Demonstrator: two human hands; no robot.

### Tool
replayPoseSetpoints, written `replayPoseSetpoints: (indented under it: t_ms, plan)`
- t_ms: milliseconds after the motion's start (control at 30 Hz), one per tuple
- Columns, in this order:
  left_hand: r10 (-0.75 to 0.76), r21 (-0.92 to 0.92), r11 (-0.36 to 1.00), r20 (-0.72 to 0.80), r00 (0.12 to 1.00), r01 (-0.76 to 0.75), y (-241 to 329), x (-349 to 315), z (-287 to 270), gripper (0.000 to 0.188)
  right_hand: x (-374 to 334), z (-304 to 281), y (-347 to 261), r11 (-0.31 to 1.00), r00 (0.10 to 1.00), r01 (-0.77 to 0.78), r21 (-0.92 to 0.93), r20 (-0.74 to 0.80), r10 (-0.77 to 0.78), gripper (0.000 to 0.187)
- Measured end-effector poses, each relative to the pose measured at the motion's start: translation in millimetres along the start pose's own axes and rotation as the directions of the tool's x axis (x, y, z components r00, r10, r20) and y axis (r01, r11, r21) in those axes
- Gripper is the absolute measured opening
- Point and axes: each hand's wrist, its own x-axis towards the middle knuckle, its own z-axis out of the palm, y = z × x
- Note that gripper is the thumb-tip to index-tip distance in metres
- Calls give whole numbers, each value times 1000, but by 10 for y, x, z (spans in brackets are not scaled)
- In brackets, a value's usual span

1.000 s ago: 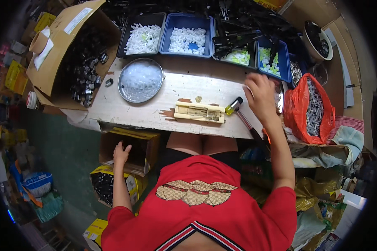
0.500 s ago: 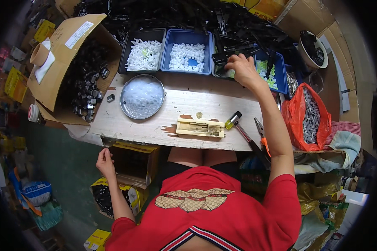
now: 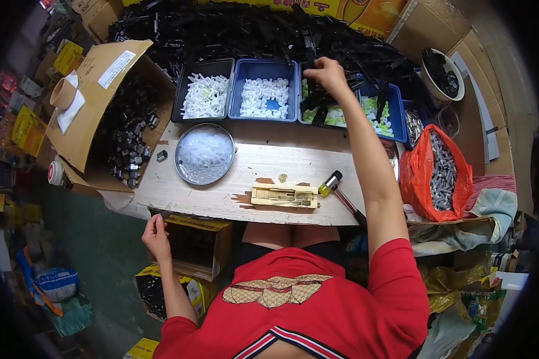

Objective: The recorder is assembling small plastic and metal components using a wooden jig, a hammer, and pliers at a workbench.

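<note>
My right hand (image 3: 328, 76) reaches to the back of the table, over the near side of a heap of black plastic parts (image 3: 245, 33). Its fingers are curled together; I cannot make out what is in them. Under that wrist, black strips lie across a tray holding pale green pieces (image 3: 332, 116). My left hand (image 3: 156, 238) is at the table's front left edge, thumb and fingers pressed together, and whatever they may hold does not show. On the table between my arms lie a cream wooden-looking fixture (image 3: 284, 196) and a hammer (image 3: 330, 183) with a yellow-and-dark head.
A black tray (image 3: 178, 110) of white pegs and a blue tray (image 3: 263, 118) of white caps stand side by side. Before them is a round metal dish (image 3: 205, 154). A carton (image 3: 96, 102) of metal parts stands left; a red bag (image 3: 422, 173) of grey pieces sits right.
My right hand has moved a little left and toward the black heap, off the strips on the tray. The whole view has shifted slightly. My left hand stays by the table edge.
</note>
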Motion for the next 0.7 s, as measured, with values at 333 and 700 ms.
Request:
replayPoseSetpoints:
  t_ms: [333, 700]
  plan:
    - [-10, -62, 998, 68, 998, 15, 33, 76, 220, 19, -151, -369, 96, 745, 987, -141, 652, 29, 161, 38]
    - [31, -45, 999, 67, 997, -28, 73, 75, 172, 19, 92, -947, 416, 896, 971, -66, 440, -180, 160, 16]
